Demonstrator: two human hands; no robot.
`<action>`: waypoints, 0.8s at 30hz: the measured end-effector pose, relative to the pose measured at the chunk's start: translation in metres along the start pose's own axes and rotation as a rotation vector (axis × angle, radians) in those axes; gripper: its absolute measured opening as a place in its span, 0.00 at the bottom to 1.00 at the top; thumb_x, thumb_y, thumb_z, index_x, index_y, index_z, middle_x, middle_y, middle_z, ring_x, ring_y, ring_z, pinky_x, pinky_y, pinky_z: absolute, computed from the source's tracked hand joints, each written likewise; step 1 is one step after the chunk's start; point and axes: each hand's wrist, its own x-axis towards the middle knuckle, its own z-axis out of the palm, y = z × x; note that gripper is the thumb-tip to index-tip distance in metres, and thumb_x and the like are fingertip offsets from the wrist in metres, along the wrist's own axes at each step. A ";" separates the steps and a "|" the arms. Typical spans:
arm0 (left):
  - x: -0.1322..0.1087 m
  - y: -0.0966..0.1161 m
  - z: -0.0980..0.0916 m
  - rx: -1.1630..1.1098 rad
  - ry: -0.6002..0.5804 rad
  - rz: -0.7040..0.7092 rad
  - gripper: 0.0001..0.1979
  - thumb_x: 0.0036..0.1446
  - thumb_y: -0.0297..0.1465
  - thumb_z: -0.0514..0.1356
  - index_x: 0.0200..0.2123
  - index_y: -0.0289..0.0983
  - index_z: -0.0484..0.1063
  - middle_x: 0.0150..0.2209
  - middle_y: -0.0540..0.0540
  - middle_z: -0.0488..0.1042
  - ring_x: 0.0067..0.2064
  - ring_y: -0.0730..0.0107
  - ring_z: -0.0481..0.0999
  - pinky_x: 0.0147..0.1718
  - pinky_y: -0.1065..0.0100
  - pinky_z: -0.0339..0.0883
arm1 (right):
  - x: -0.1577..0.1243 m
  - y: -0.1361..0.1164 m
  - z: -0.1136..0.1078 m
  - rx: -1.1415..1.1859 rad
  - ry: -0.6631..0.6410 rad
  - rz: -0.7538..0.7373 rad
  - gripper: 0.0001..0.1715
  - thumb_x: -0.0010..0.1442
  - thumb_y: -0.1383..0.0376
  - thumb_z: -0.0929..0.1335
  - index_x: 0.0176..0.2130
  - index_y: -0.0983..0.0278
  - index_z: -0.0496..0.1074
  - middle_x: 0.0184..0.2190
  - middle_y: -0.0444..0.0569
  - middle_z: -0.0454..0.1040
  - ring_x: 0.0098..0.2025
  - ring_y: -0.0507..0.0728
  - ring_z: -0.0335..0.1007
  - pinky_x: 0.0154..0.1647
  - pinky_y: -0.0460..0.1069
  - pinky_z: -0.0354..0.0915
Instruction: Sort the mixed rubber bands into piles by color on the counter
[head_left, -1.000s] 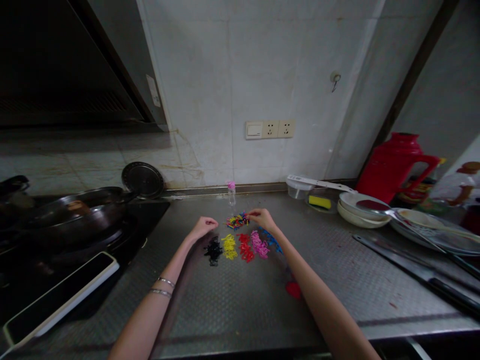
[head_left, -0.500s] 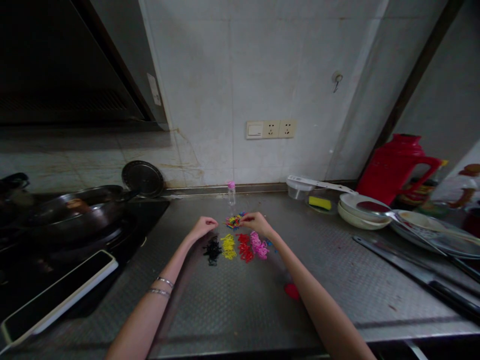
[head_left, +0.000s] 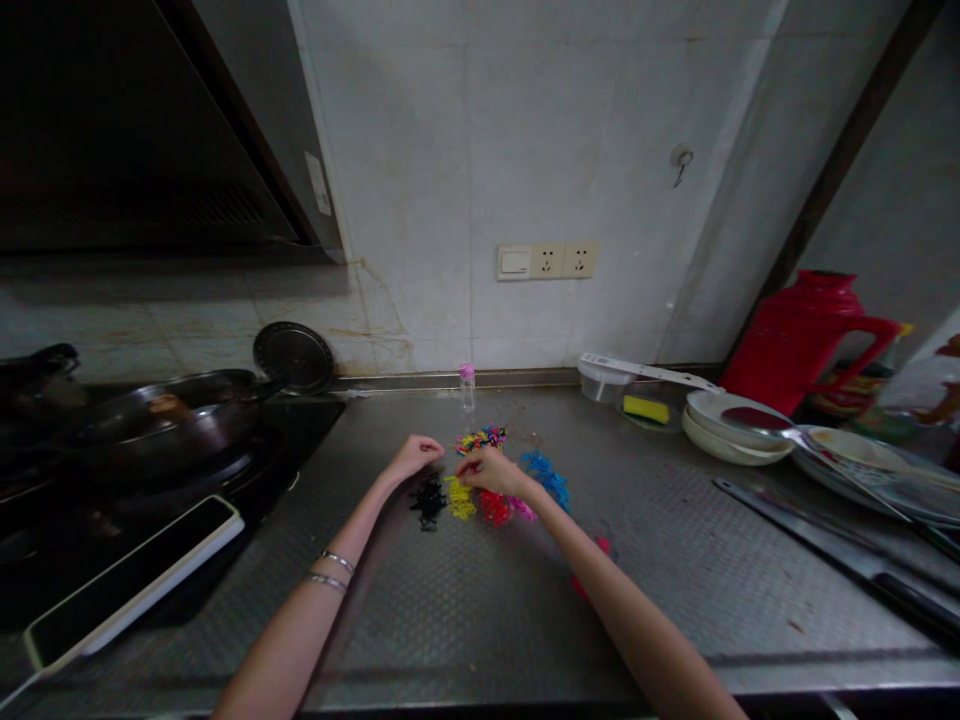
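Small piles of coloured pieces lie on the metal counter: black (head_left: 428, 502), yellow (head_left: 460, 498), red (head_left: 495, 508), pink (head_left: 523, 509) and blue (head_left: 547, 480). Behind them is a mixed-colour pile (head_left: 482, 438). My left hand (head_left: 418, 455) is pinched closed just above the black pile, left of the mixed one; anything between its fingertips is too small to make out. Over the top of the yellow pile, my right hand (head_left: 484, 470) has its fingertips together, their content also unclear. A clear bottle with a pink cap (head_left: 467, 388) stands behind the mixed pile.
At the left are a phone (head_left: 135, 580) and a pan (head_left: 165, 420) on the stove. To the right sit a yellow sponge (head_left: 646, 409), stacked bowls (head_left: 735, 440), a long knife (head_left: 795, 525) and a red thermos (head_left: 795, 340). A red object (head_left: 580, 586) lies beside my right forearm.
My right hand has moved from the mixed pile toward me and left, over the yellow pile, uncovering the blue pile. My left hand is nearly unchanged. The view has shifted slightly.
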 end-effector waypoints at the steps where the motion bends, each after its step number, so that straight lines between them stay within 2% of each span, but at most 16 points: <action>1: 0.000 -0.001 0.002 -0.004 0.000 0.002 0.12 0.43 0.33 0.58 0.28 0.30 0.74 0.28 0.43 0.76 0.30 0.69 0.72 0.31 0.71 0.63 | 0.000 0.001 0.000 -0.001 -0.009 0.006 0.14 0.45 0.71 0.65 0.34 0.66 0.76 0.29 0.46 0.75 0.28 0.50 0.67 0.30 0.43 0.61; 4: 0.002 -0.002 0.007 0.003 0.028 0.001 0.13 0.43 0.33 0.57 0.29 0.30 0.74 0.27 0.44 0.75 0.28 0.71 0.70 0.29 0.72 0.62 | 0.000 0.005 -0.002 -0.011 0.011 0.025 0.13 0.45 0.71 0.65 0.33 0.67 0.76 0.28 0.46 0.75 0.28 0.50 0.67 0.29 0.43 0.61; 7: 0.005 -0.001 0.011 0.041 0.061 -0.014 0.14 0.44 0.33 0.57 0.31 0.29 0.74 0.23 0.47 0.73 0.24 0.74 0.67 0.24 0.74 0.58 | 0.000 0.012 -0.010 -0.013 0.089 0.034 0.13 0.46 0.70 0.64 0.32 0.66 0.76 0.27 0.46 0.75 0.28 0.51 0.67 0.30 0.43 0.61; 13: 0.020 0.006 0.006 0.159 0.065 -0.045 0.15 0.43 0.32 0.57 0.34 0.29 0.73 0.17 0.53 0.65 0.19 0.78 0.59 0.19 0.75 0.51 | -0.003 0.030 -0.029 -0.003 0.252 0.061 0.12 0.48 0.67 0.63 0.31 0.66 0.76 0.27 0.45 0.75 0.29 0.51 0.68 0.32 0.43 0.61; 19: 0.040 0.002 -0.001 0.212 -0.068 -0.027 0.12 0.40 0.31 0.59 0.30 0.30 0.74 0.17 0.53 0.64 0.21 0.78 0.60 0.21 0.75 0.51 | -0.003 0.049 -0.037 0.002 0.279 0.073 0.13 0.48 0.67 0.64 0.31 0.67 0.76 0.28 0.47 0.76 0.30 0.52 0.68 0.32 0.44 0.61; 24: 0.049 0.001 -0.002 0.207 -0.169 -0.010 0.12 0.38 0.33 0.60 0.27 0.31 0.74 0.17 0.52 0.66 0.21 0.77 0.61 0.21 0.75 0.51 | -0.004 0.054 -0.039 -0.027 0.257 0.094 0.13 0.48 0.69 0.63 0.32 0.67 0.76 0.28 0.47 0.76 0.29 0.52 0.68 0.31 0.43 0.60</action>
